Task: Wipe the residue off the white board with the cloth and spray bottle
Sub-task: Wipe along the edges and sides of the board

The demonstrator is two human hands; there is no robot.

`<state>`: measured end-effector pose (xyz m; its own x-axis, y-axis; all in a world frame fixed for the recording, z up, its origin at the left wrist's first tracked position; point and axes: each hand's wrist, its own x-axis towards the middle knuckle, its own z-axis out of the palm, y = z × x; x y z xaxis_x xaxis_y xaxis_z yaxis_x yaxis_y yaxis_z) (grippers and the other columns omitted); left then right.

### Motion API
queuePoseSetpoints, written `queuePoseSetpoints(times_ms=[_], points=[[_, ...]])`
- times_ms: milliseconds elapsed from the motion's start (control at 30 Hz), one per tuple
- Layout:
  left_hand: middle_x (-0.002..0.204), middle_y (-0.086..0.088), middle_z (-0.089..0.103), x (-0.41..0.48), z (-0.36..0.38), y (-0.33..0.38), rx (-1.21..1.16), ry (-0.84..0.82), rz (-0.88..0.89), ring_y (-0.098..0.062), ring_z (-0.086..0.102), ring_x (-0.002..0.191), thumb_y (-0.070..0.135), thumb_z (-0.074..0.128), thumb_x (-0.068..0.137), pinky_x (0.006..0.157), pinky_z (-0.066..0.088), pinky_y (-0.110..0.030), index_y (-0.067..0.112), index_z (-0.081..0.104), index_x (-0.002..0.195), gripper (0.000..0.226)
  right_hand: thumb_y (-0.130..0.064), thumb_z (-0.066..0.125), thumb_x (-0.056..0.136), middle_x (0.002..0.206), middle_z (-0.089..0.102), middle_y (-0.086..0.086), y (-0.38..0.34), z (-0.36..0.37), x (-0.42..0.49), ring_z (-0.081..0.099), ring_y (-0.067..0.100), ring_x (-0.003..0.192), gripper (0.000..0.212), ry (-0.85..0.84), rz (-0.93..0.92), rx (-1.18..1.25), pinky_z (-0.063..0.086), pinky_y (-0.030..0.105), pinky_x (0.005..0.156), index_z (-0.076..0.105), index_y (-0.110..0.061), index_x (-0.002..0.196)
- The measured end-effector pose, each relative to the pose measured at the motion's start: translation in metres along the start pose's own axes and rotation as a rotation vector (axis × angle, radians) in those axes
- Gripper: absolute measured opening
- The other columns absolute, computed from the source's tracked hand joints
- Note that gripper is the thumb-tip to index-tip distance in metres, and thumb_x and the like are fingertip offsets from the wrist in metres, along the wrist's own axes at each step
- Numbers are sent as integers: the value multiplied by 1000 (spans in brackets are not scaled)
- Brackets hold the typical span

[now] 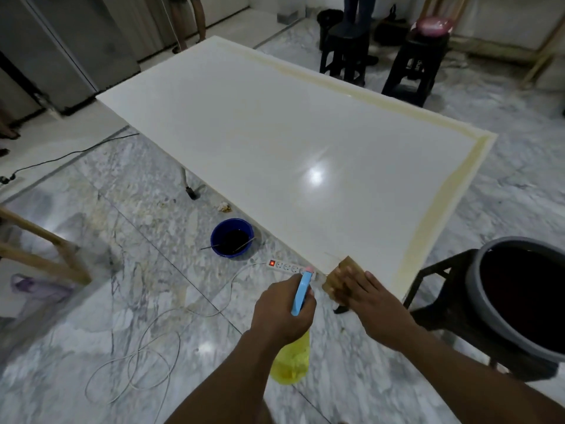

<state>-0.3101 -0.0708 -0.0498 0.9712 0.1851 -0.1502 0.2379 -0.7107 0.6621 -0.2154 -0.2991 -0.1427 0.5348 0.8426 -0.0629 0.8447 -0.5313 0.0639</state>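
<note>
A large glossy white board (275,142) lies flat and fills the middle of the head view. A yellowish band of residue (440,197) runs along its right and far edges. My left hand (281,313) grips a spray bottle (293,356) with a yellow body and a blue trigger head, its nozzle aimed at the board's near corner. My right hand (376,304) presses a brown cloth (342,276) flat onto that near corner, fingers spread over it.
A blue bucket (232,237) of dark liquid and a white power strip (286,266) with loose cables lie on the marble floor left of the board. A grey bin (489,289) sits on a black stool at right. Black stools (409,62) and people's legs stand beyond.
</note>
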Motion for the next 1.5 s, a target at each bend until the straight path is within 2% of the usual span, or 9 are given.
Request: queuePoseSetpoints(times_ms=[200, 300, 400, 467, 567, 767, 1133, 1267, 1500], points=[[80, -1, 68, -13, 15, 46, -23, 3, 20, -16, 56, 64, 36, 56, 101, 56, 36, -25, 22, 59, 96, 15, -9, 72, 73, 164, 14, 2, 9, 2, -52, 7, 22, 152, 93, -98, 117, 331, 13, 44, 120, 27, -31, 152], [79, -1, 66, -11, 7, 56, -31, -9, 43, -17, 55, 63, 41, 52, 98, 57, 38, -28, 21, 59, 96, 21, -4, 47, 97, 144, 52, 3, 2, -46, -39, 53, 23, 129, 58, 64, 592, 1198, 51, 46, 100, 44, -46, 137], [77, 1, 64, -1, -9, 62, 29, -34, 67, -15, 53, 62, 43, 50, 98, 56, 37, -29, 22, 58, 95, 22, -13, 50, 96, 117, 68, 13, 23, -95, -27, 68, 33, 98, 31, 230, 1104, 1946, 59, 47, 76, 65, -25, 120], [73, 2, 61, 9, -22, 63, 65, -63, 98, -14, 49, 59, 40, 51, 98, 56, 37, -32, 23, 55, 91, 19, -22, 52, 93, 104, 72, 19, 36, -123, -19, 71, 38, 90, 30, 298, 1155, 2397, 60, 50, 74, 77, -9, 98], [76, 0, 64, 24, -44, 66, 123, -122, 158, -19, 57, 65, 42, 48, 93, 58, 37, -32, 22, 55, 90, 21, -51, 49, 91, 132, 60, 26, 41, -150, -7, 59, 44, 119, 63, 404, 929, 2732, 53, 58, 93, 63, -3, 127], [90, -2, 71, 61, -84, 84, 265, -274, 349, -23, 63, 78, 38, 54, 96, 64, 42, -31, 21, 60, 97, 18, -57, 56, 89, 133, 61, 21, 43, -190, 27, 58, 40, 121, 66, 470, 888, 2594, 40, 54, 109, 61, -6, 132], [82, 2, 60, 137, -64, 132, 387, -420, 664, -20, 56, 71, 42, 53, 96, 65, 42, -31, 27, 49, 92, 15, -29, 69, 84, 105, 74, 20, 85, -198, 6, 71, 36, 90, 35, 451, 1199, 2325, 57, 45, 80, 70, -5, 110], [83, 3, 58, 171, -35, 160, 359, -420, 683, -19, 56, 72, 42, 52, 97, 67, 44, -30, 23, 57, 106, 22, -22, 82, 71, 113, 71, 21, 143, -177, 7, 65, 40, 107, 55, 275, 1355, 2067, 51, 55, 96, 64, -7, 121], [79, -3, 64, 267, 6, 207, 317, -412, 615, -24, 59, 68, 47, 45, 92, 62, 45, -35, 17, 55, 95, 32, -21, 60, 94, 118, 61, 13, 307, -159, 35, 60, 31, 103, 40, 211, 1388, 1660, 53, 43, 84, 52, -7, 131]])
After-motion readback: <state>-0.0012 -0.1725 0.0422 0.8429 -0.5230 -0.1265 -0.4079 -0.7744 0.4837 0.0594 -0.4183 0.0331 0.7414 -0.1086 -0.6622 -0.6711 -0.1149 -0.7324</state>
